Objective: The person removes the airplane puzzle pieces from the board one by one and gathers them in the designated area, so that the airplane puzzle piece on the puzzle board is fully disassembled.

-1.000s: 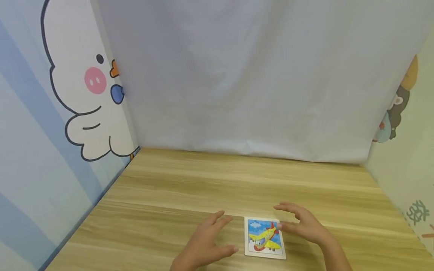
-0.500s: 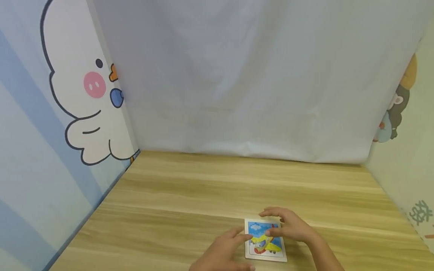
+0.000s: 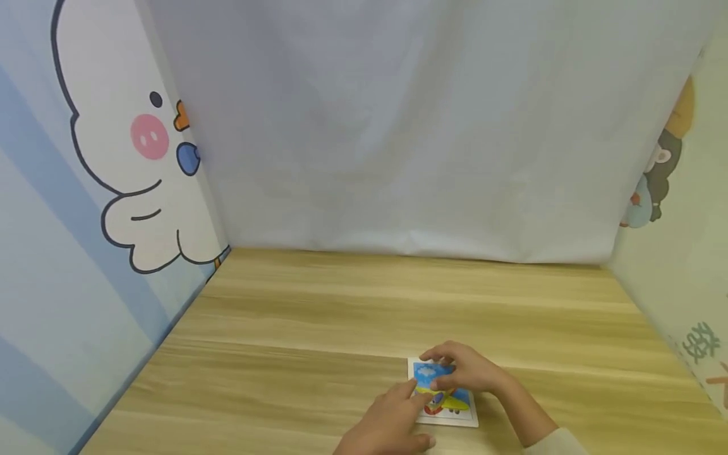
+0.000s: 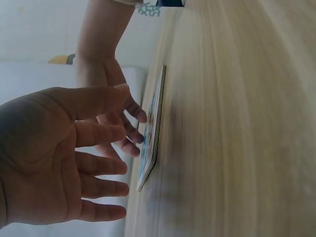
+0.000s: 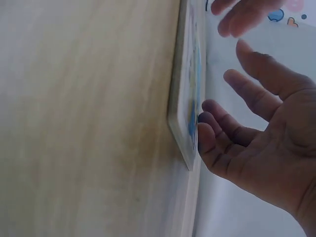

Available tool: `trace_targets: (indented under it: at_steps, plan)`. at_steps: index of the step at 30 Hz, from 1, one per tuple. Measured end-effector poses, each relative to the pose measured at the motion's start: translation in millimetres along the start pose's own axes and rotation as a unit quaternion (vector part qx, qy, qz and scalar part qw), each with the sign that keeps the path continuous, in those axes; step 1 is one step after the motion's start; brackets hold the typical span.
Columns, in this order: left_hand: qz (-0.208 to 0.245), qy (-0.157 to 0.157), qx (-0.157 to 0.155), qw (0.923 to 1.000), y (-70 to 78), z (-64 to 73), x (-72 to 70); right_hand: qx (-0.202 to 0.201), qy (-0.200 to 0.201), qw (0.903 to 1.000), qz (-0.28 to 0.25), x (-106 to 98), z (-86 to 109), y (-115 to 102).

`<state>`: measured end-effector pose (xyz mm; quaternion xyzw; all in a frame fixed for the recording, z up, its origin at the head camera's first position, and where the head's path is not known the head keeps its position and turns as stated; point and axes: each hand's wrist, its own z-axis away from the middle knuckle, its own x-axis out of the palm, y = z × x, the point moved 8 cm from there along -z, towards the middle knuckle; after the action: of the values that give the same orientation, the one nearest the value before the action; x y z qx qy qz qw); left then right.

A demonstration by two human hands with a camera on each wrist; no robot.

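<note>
A thin square puzzle board [image 3: 457, 421] lies flat on the table, with a white border and a yellow airplane on blue sky. My left hand [image 3: 389, 420] is over its left side, and the left wrist view shows the fingers [image 4: 101, 187] straight and apart from the board. From the right, my right hand [image 3: 469, 371] reaches over the board's upper part, fingers loosely bent. Seen from the right wrist, its lower fingertips [image 5: 205, 136] are at the picture surface and seem to touch it. Both hands cover parts of the airplane, and neither grips anything.
The wood-grain table [image 3: 307, 303] runs back to a hanging grey-white curtain [image 3: 398, 126]. On the left stands a blue and white wall [image 3: 51, 253] with a cartoon duck, on the right a pale wall [image 3: 671, 272] with cartoon figures.
My left hand has moved right, from beside the board to over its left side. The right hand has moved left over the picture. The board stays flat in its place.
</note>
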<state>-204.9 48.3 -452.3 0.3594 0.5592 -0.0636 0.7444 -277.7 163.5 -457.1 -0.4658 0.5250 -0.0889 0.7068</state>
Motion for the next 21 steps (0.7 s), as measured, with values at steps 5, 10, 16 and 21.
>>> trace_targets:
  at_steps: [5, 10, 16, 21]
  plan:
    - [-0.032, -0.012, -0.015, 0.9993, 3.6, -7.1, 1.6, 0.011, 0.009, 0.9994, 0.031, 2, -8.1, 1]
    - [-0.057, -0.032, -0.015, 0.9978, 8.0, -10.8, 7.8, 0.03, 0.011, 0.999, 0.031, 5, -11.8, 4]
    - [-0.082, -0.047, -0.012, 0.9955, 10.6, -15.4, 14.3, 0.047, 0.012, 0.9984, 0.029, 8, -12.8, 7]
    - [-0.075, -0.055, -0.027, 0.9953, 6.8, -19.0, 18.7, 0.056, 0.014, 0.9978, 0.032, 9, -14.7, 10]
